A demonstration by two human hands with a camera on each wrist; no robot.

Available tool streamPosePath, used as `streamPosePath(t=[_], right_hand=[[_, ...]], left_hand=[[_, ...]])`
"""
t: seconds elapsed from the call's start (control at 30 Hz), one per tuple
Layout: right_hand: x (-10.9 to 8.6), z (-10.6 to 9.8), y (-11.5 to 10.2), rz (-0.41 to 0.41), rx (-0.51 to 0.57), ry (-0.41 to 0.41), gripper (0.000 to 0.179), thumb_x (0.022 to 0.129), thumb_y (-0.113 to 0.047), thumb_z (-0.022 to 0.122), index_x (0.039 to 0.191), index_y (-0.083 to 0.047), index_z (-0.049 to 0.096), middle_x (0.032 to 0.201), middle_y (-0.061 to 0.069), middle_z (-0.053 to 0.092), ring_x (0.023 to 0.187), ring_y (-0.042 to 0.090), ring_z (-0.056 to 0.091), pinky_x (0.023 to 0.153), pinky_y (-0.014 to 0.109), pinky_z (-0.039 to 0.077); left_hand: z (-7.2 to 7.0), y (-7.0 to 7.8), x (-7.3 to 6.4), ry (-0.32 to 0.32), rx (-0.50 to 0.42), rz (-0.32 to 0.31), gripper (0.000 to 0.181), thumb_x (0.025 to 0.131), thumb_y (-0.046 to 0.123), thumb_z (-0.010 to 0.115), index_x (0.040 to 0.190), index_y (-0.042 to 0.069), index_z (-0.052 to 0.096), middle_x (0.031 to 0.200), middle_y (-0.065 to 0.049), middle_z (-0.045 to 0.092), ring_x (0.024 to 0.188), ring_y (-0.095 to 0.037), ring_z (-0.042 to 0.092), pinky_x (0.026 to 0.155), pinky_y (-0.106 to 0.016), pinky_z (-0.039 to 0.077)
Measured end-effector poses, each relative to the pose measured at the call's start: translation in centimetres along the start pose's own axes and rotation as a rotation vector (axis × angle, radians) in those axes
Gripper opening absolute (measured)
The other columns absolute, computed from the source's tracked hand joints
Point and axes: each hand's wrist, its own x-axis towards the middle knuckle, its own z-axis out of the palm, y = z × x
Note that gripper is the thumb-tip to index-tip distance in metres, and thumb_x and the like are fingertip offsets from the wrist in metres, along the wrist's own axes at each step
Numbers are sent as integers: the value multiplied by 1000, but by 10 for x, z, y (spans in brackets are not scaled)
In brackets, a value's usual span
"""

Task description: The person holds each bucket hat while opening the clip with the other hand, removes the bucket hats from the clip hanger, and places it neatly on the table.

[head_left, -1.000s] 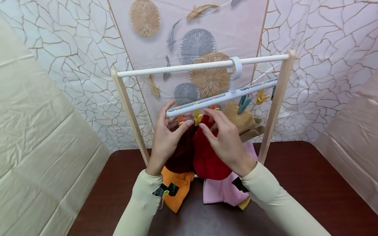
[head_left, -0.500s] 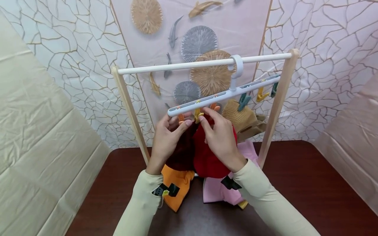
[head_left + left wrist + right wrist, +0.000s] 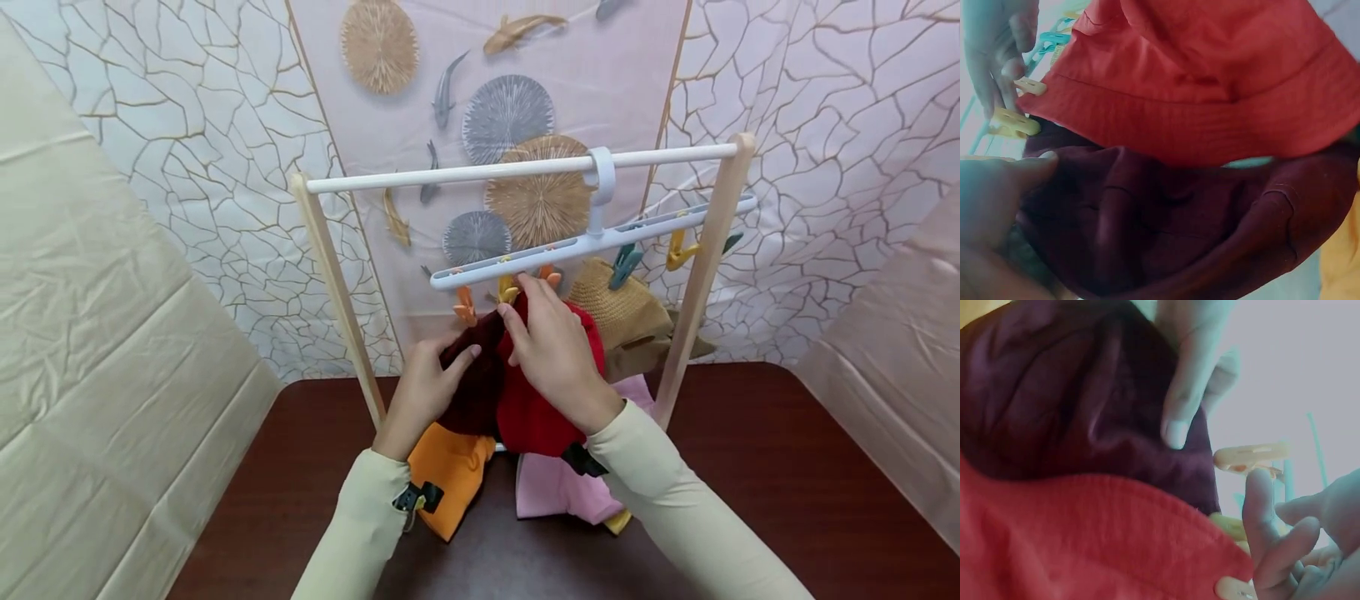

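My left hand (image 3: 429, 377) grips the edge of a dark maroon bucket hat (image 3: 1147, 212), thumb on the fabric. The fingers of my right hand (image 3: 551, 342) pinch a yellow clothespin (image 3: 507, 289) on the pale blue hanger (image 3: 517, 260). In the right wrist view, the yellow clothespin is partly behind my thumb, at the maroon brim's corner. A red bucket hat (image 3: 1210, 75) hangs beside the maroon one, its brim at another orange clothespin (image 3: 550, 275). The left orange clothespin (image 3: 465, 307) hangs tilted, apart from the maroon hat.
The hanger hooks over a white rod (image 3: 450, 174) on a wooden stand. At right hang a tan woven hat (image 3: 618, 304), a teal clothespin (image 3: 626, 267) and another yellow clothespin (image 3: 678, 250). Orange cloth (image 3: 450, 475) and pink cloth (image 3: 558, 487) lie on the dark table (image 3: 750, 467).
My left hand has moved down from the left orange clothespin to the maroon hat's edge. My right hand has shifted slightly left to the yellow clothespin. The hanger's right end now shows past the post.
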Motion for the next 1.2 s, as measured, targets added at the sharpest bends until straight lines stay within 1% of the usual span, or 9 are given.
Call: streamPosePath(t=[0.1,0.2,0.27,0.37,0.47,0.63,0.83,1.0,1.2], right_hand=[[0,3,-2,-2,108,0,47,109,-16,59,151,2,48,113,17,63,51,11,66,82,44,60],[3,3,1,-42,173,24,28,109,-11,59,134,3,59,93,15,68,47,10,64,72,37,58],[3,1,5,-62,211,36,24,108,-9,60,128,3,62,74,11,67,45,13,62,61,32,53],[2,-2,8,-65,270,34,28,107,-9,63,132,2,64,58,8,61,44,24,61,49,28,46],[3,-2,11,-65,309,44,30,105,-10,65,133,1,65,64,8,61,42,29,59,44,27,46],[6,1,15,-72,346,103,20,101,-11,71,120,-3,72,75,12,65,38,17,52,43,27,46],[7,3,18,-74,388,160,23,98,-13,75,119,-4,77,84,14,74,39,15,51,42,25,45],[10,4,19,-80,434,192,21,96,-12,78,114,-2,79,87,15,76,40,14,49,44,23,45],[13,6,18,-48,456,169,34,96,-15,79,126,-1,73,102,14,76,42,14,51,44,23,47]], left_hand=[[3,-4,-4,8,-69,8,21,105,20,68,90,8,74,82,-5,71,73,-18,63,66,-33,53],[3,-5,-8,14,-121,10,22,106,19,67,87,8,74,80,-4,70,70,-16,60,63,-29,50],[4,-5,-10,22,-149,5,22,106,19,67,88,8,75,81,-5,70,71,-16,60,64,-28,50],[5,-6,-12,38,-163,-12,22,106,19,67,90,8,76,81,-4,70,73,-17,61,66,-28,50],[8,-9,-12,56,-177,-21,21,106,20,67,92,8,77,84,-4,71,76,-17,61,69,-29,50],[12,-12,-12,76,-208,-27,19,106,23,67,105,9,80,96,-6,77,85,-18,66,78,-34,55],[22,-7,-11,62,-201,-47,31,100,32,75,123,12,77,107,-6,78,90,-19,71,79,-39,60],[27,-4,-13,108,-142,-41,24,100,32,75,104,9,81,89,-5,77,75,-15,67,67,-32,57],[24,-13,-27,148,-132,-86,29,98,26,78,75,8,75,66,-2,66,61,-14,56,55,-27,46]])
